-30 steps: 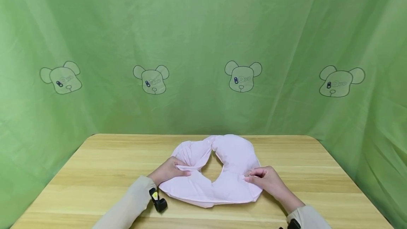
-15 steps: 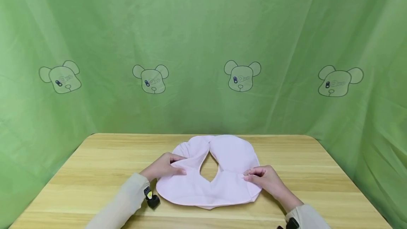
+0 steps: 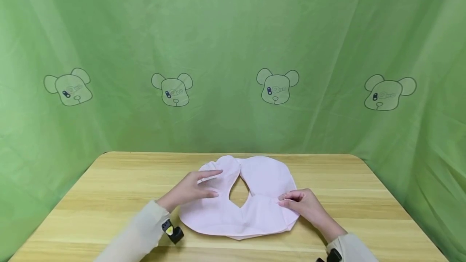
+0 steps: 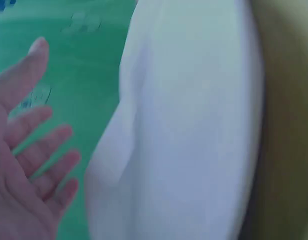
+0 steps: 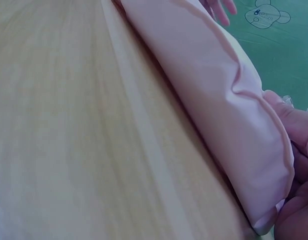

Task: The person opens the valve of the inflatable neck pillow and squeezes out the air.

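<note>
Two pale sleeves [image 3: 132, 231] reach in from the foreground, a black device [image 3: 172, 231] strapped at the left cuff and a second black unit [image 3: 334, 255] at the right. The left hand [image 3: 187, 189] hangs over the near-left part of a pale pink cushion [image 3: 236, 223], thumb and fingers spread and grasping nothing; the left wrist view shows a gap between fingers and fabric. Opposite, the right hand [image 3: 305, 205] pinches the cushion's right side between thumb and fingers, the fingertips partly hidden by the edge in the right wrist view.

The ring-shaped cushion lies at mid-table, its piped near rim facing the person and wood showing through its pointed central gap. With a single pinch securing it, the soft ring would probably pivot or bunch if the right hand pulled. A left hand coming down off the edge could catch only the top layer and crease it, while a loose right grip might let the slick-looking cover slip free.

Beneath spreads a wooden table [image 3: 109, 197], rounded at its far corners. Behind it hangs a green curtain [image 3: 218, 23], wrinkled at the sides and printed with a row of outlined bear heads [image 3: 275, 82].
</note>
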`<state>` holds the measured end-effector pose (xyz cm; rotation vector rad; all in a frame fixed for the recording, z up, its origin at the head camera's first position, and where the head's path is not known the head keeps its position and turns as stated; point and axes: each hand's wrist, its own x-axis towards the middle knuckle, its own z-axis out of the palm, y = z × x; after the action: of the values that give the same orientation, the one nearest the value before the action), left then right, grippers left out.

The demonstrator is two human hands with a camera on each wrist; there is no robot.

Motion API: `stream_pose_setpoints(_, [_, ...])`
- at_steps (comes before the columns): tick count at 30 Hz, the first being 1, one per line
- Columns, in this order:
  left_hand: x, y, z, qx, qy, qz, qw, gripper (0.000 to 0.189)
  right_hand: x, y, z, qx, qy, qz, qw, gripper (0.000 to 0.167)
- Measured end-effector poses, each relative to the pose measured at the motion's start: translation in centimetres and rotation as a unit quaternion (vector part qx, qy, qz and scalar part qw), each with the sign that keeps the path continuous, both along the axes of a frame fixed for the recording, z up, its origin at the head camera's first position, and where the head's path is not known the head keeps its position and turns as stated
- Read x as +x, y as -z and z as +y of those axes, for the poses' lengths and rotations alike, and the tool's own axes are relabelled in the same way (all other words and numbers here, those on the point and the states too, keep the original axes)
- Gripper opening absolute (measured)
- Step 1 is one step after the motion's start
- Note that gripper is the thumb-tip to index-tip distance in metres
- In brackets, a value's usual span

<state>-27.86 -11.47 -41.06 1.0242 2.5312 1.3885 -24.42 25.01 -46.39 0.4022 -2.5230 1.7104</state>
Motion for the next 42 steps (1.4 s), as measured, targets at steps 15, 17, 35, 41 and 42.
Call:
stream_pose_setpoints(15, [3.0, 3.5, 4.7, -0.039, 0.018, -0.058, 0.9973, 0.091, 0.0, 0.1, -0.2, -0.009, -0.017, 0.021, 0.9996, 0.008])
stream_pose_setpoints(17, [3.5, 3.7, 5.2, -0.037, 0.025, -0.081, 0.9957, 0.092, 0.0, 0.1, -0.3, -0.008, -0.019, 0.024, 0.9995, 0.006])
stream_pose_setpoints(35, [4.4, 5.9, 7.8, -0.006, 0.067, -0.105, 0.9922, 0.090, 0.1, 0.0, -0.3, 0.000, -0.017, 0.009, 0.9998, 0.009])
stream_pose_setpoints(41, [4.7, 6.1, 8.6, -0.038, 0.051, -0.076, 0.9951, 0.090, 0.0, 0.0, -0.3, 0.001, -0.026, 0.024, 0.9994, 0.008])
stream_pose_setpoints(42, [4.7, 6.1, 8.7, -0.046, 0.048, -0.066, 0.9956, 0.090, 0.0, 0.0, -0.2, 0.002, -0.027, 0.024, 0.9993, 0.008])
